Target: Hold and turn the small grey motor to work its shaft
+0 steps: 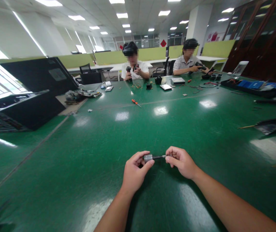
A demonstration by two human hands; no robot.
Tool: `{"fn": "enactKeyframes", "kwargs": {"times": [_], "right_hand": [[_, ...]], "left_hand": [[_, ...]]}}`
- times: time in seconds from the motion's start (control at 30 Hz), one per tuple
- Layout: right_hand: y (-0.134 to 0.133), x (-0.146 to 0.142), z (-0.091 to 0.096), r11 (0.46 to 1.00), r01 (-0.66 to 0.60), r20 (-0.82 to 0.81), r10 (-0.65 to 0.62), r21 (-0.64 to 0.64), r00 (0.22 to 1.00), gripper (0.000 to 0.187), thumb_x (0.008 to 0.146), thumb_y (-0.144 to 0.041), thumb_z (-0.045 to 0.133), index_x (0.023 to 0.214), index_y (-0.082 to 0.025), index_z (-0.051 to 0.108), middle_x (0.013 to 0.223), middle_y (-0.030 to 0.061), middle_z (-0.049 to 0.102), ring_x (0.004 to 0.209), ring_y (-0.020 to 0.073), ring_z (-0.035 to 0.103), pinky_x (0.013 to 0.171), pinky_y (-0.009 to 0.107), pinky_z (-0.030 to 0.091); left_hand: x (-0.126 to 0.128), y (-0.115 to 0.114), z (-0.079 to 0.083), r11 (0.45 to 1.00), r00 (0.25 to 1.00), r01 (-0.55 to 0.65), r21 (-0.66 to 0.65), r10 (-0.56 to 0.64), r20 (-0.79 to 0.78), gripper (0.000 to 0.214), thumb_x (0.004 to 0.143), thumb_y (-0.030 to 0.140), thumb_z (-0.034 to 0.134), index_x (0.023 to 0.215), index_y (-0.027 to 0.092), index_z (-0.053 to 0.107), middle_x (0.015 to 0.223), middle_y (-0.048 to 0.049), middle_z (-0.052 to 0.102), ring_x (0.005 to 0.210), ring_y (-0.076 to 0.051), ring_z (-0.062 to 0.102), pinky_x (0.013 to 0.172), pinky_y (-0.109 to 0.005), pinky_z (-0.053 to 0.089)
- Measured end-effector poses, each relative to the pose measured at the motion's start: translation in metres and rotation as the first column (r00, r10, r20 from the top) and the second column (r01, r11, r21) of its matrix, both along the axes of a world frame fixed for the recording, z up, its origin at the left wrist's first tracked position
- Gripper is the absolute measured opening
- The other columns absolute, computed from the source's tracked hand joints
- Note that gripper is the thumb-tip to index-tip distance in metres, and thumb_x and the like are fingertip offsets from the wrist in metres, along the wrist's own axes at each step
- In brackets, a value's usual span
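Observation:
Above the green table, my left hand (134,172) has its thumb and fingers closed round the silver cylindrical end of a small rod-like tool (148,158). A thin dark shaft runs from that cylinder to the right and ends in a bright metal tip. At this tip my right hand (180,162) pinches with thumb and fingers. A small metallic bit shows between those fingers, too small to name, and I cannot tell whether it is part of the tool. The tool lies roughly level between both hands.
An orange-handled screwdriver (135,102) lies on the table (99,135) further off. Left stands an open black computer case (24,111), with loose parts beside it. A black tray (275,125) is at the right. Two people (134,69) sit across the table, handling dark tools.

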State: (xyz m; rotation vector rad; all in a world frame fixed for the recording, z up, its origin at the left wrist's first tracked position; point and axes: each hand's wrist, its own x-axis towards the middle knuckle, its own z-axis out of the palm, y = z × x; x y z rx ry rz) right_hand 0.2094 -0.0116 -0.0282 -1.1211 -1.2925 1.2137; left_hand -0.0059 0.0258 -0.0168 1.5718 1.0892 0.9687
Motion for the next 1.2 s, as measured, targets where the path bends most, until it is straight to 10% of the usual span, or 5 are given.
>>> {"fn": "enactKeyframes", "kwargs": {"times": [0.5, 0.73, 1.03, 1.2], "right_hand": [[-0.001, 0.0, 0.003, 1.0, 0.015, -0.015, -0.014, 0.006, 1.0, 0.023, 0.082, -0.039, 0.065, 0.083, -0.018, 0.056, 0.065, -0.0013, 0.058, 0.052, 0.011, 0.05, 0.052, 0.024, 0.039], [0.004, 0.005, 0.001, 0.986, 0.164, -0.266, -0.156, 0.006, 0.951, 0.028, 0.085, -0.045, 0.06, 0.077, -0.018, 0.056, 0.063, 0.0014, 0.061, 0.047, 0.0121, 0.049, 0.047, 0.025, 0.035], [0.013, 0.003, -0.001, 0.98, 0.2, -0.299, -0.196, -0.017, 0.934, 0.056, 0.093, -0.057, 0.044, 0.05, -0.021, 0.038, 0.045, -0.0002, 0.049, 0.038, 0.0095, 0.038, 0.043, 0.026, 0.027], [0.017, 0.002, -0.002, 0.973, 0.229, -0.316, -0.22, -0.006, 0.923, 0.052, 0.09, -0.057, 0.049, 0.055, -0.019, 0.041, 0.048, -0.0013, 0.052, 0.037, 0.0083, 0.04, 0.042, 0.024, 0.029]], "left_hand": [[0.002, 0.0, 0.002, 0.998, 0.998, 0.039, -0.053, -0.036, 0.055, 0.038, 0.075, 0.032, 0.075, 0.108, 0.016, 0.064, 0.094, -0.0092, 0.07, 0.082, -0.021, 0.066, 0.073, -0.029, 0.05], [0.004, -0.001, 0.009, 0.989, 0.986, 0.08, -0.122, -0.06, 0.155, 0.033, 0.076, 0.028, 0.074, 0.099, 0.016, 0.054, 0.079, -0.001, 0.064, 0.067, -0.013, 0.06, 0.064, -0.023, 0.046], [0.005, 0.005, 0.009, 0.994, 0.973, -0.041, -0.101, 0.062, 0.224, 0.056, 0.076, 0.035, 0.072, 0.124, 0.015, 0.05, 0.103, -0.0057, 0.065, 0.079, -0.015, 0.065, 0.082, -0.031, 0.051], [0.006, 0.006, 0.012, 0.982, 0.935, -0.117, -0.151, 0.16, 0.316, 0.052, 0.062, 0.035, 0.084, 0.101, 0.017, 0.054, 0.104, -0.0085, 0.068, 0.087, -0.021, 0.069, 0.091, -0.037, 0.051]]}}
